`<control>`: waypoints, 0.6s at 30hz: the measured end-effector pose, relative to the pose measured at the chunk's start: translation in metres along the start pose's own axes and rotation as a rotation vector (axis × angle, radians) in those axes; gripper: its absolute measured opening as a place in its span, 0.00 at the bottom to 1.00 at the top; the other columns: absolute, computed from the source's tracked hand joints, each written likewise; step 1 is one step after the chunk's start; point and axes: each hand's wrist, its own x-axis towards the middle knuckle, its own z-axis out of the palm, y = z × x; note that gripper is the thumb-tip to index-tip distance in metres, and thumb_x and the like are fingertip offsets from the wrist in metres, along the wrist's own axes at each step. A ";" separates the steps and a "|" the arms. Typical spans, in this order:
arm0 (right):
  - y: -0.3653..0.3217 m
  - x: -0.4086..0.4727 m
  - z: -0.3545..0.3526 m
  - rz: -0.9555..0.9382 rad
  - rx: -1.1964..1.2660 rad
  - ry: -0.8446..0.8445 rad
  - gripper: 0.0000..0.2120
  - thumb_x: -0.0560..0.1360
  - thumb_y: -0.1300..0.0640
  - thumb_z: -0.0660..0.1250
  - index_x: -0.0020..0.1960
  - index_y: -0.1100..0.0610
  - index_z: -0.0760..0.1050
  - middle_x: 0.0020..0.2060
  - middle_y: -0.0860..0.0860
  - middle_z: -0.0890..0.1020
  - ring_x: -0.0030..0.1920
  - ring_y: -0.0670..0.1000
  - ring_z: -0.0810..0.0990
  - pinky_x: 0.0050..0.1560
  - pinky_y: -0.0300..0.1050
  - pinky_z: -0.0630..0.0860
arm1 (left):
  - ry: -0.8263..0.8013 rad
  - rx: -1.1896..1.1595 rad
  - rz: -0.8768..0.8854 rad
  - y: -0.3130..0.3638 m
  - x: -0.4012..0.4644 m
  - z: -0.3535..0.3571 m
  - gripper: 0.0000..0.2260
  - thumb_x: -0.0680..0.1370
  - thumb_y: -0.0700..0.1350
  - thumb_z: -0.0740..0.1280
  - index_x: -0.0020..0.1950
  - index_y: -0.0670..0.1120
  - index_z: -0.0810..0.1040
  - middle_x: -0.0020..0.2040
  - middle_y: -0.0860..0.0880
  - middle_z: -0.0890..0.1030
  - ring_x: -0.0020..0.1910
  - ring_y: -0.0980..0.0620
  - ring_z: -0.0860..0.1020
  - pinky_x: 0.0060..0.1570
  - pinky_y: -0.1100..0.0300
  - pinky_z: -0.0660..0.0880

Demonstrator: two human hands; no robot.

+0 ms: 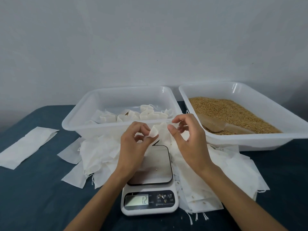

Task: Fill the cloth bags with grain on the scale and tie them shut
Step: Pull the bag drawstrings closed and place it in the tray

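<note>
Two hands work above the scale (150, 180) in our single head view, near the front edge of the surface (33, 189). Our left hand (133, 144) pinches one corner of a small cloth bag (160, 133), and our right hand (186, 139) pinches at the bag's other side, fingers curled; whether it holds cloth or drawstring we cannot tell. The bag hangs just above the scale's plate, apparently unfilled.

Toward the back edge, the left tray (80, 117) holds filled bags (146, 114); the right tray (266, 104) holds grain (233, 110) with a scoop (216, 125) lying in it. Spare flat bags (100, 155) lie heaped round the scale.

We judge the risks thus: heaped cloth touching the plate could skew the reading, and a half-opened mouth would spill grain onto the surface.
</note>
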 end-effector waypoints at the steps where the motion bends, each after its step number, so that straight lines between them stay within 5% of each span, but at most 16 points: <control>1: -0.001 -0.001 0.001 -0.092 -0.039 -0.009 0.04 0.80 0.51 0.68 0.52 0.51 0.77 0.48 0.43 0.77 0.42 0.50 0.77 0.47 0.35 0.73 | 0.004 0.047 0.044 0.000 0.000 -0.001 0.17 0.73 0.32 0.77 0.37 0.50 0.75 0.44 0.51 0.79 0.43 0.52 0.78 0.43 0.60 0.74; 7: -0.005 -0.009 0.006 -0.198 -0.052 -0.170 0.07 0.82 0.51 0.66 0.51 0.52 0.80 0.48 0.42 0.79 0.39 0.46 0.78 0.42 0.32 0.73 | -0.012 0.296 0.267 0.001 -0.004 0.000 0.14 0.71 0.30 0.78 0.39 0.45 0.77 0.50 0.48 0.79 0.50 0.51 0.78 0.49 0.62 0.73; 13: -0.007 -0.007 0.006 0.046 0.053 -0.280 0.07 0.81 0.45 0.66 0.49 0.45 0.81 0.44 0.40 0.84 0.40 0.48 0.82 0.42 0.32 0.74 | 0.003 0.442 0.432 -0.003 -0.005 0.003 0.13 0.71 0.30 0.79 0.41 0.42 0.76 0.55 0.49 0.79 0.55 0.45 0.78 0.53 0.54 0.74; 18: -0.008 -0.005 0.004 0.075 0.151 -0.161 0.04 0.80 0.53 0.69 0.49 0.48 0.83 0.45 0.40 0.85 0.50 0.46 0.84 0.53 0.35 0.78 | -0.034 0.403 0.324 -0.009 -0.005 0.003 0.29 0.73 0.39 0.80 0.67 0.52 0.69 0.62 0.53 0.77 0.62 0.53 0.77 0.62 0.65 0.71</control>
